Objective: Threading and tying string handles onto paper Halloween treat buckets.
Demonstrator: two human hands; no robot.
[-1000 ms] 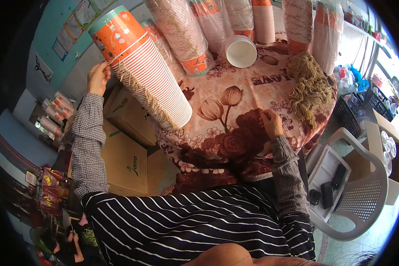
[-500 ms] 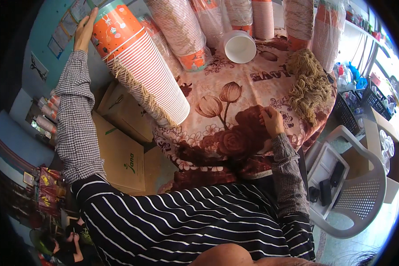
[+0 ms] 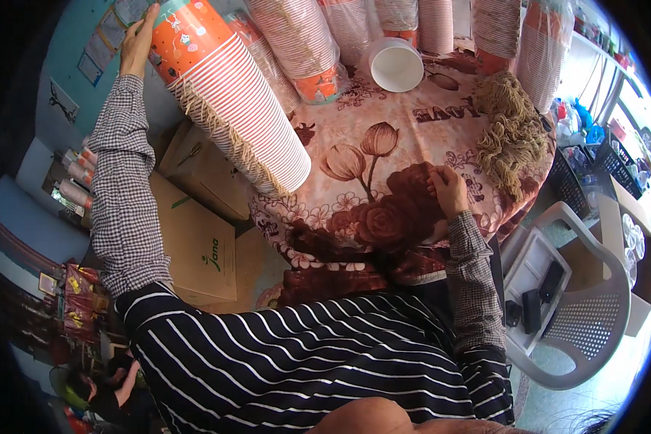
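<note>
A long stack of paper buckets (image 3: 235, 94), orange with white-and-red striped rims, leans slantwise at the table's left edge. Tan twine loops run down its near side. My left hand (image 3: 137, 45) grips the stack's upper, closed end, its fingers along the bottom of the orange bucket. My right hand (image 3: 448, 192) is over the flowered tablecloth (image 3: 383, 181) with fingers curled in; whatever they may hold is hidden. A single white-lined bucket (image 3: 396, 65) lies on its side farther back. To the right of it sits a heap of tan twine (image 3: 510, 137).
Several plastic-wrapped bucket stacks (image 3: 300, 54) stand along the table's back. Cardboard boxes (image 3: 202, 253) are below on the left. On the right are a grey plastic chair (image 3: 593, 311) with a tray on it, and black crates (image 3: 615, 163). Another person (image 3: 112, 394) is at lower left.
The view has shifted slightly, moving the table's contents a little up and right. Both hands keep nearly the same pose, the left still on the bucket stack.
</note>
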